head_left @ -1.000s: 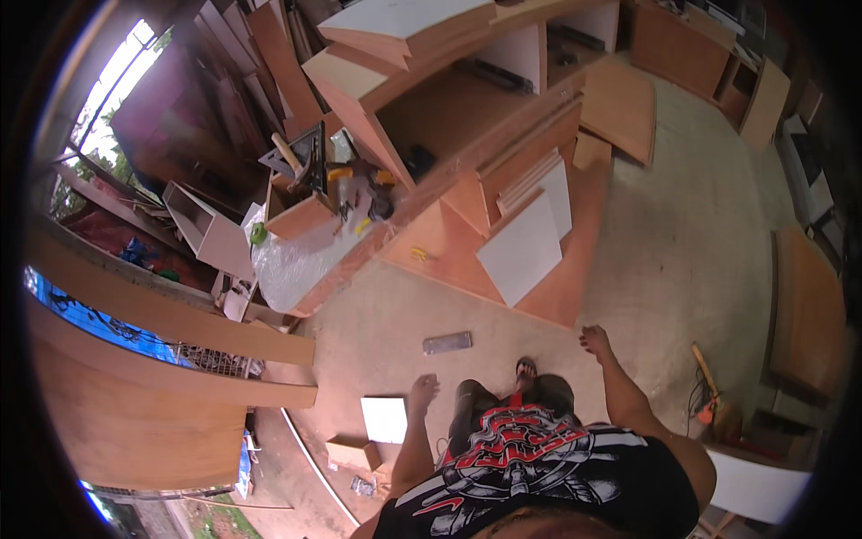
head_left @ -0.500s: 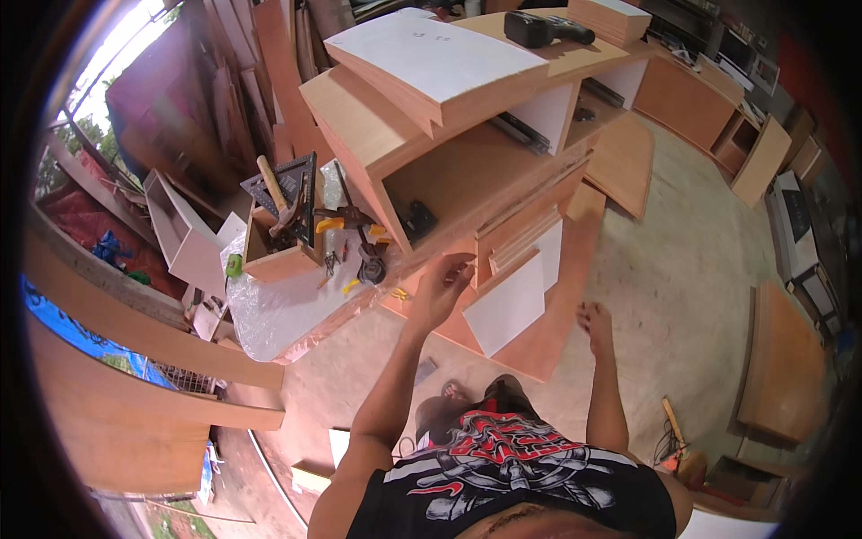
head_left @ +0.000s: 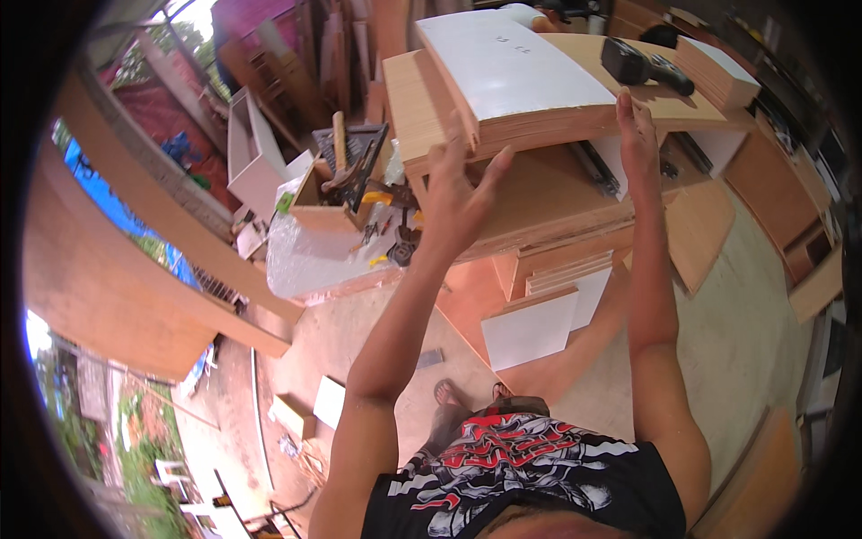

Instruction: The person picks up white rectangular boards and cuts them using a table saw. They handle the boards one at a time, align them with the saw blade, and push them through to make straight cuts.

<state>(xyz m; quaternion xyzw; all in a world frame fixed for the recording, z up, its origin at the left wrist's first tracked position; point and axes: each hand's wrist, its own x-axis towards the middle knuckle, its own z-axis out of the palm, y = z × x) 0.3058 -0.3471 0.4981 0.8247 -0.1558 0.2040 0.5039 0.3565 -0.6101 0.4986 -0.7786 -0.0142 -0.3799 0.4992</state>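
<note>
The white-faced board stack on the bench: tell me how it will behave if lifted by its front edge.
The board stack looks stiff: flat panels with thick, straight edges. Probably heavy, as several layers lie piled together. The boards seem loose, so the glossy white top one may slide. The left hand and right hand are spread at its front edge, fingers open.

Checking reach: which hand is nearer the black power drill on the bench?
Right. Right hand sits just below the black power drill; left hand is farther left, by the stacked boards.

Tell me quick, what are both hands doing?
Left hand: open, fingers spread, at the board stack.
Right hand: open, flat against the stack's edge.
</note>
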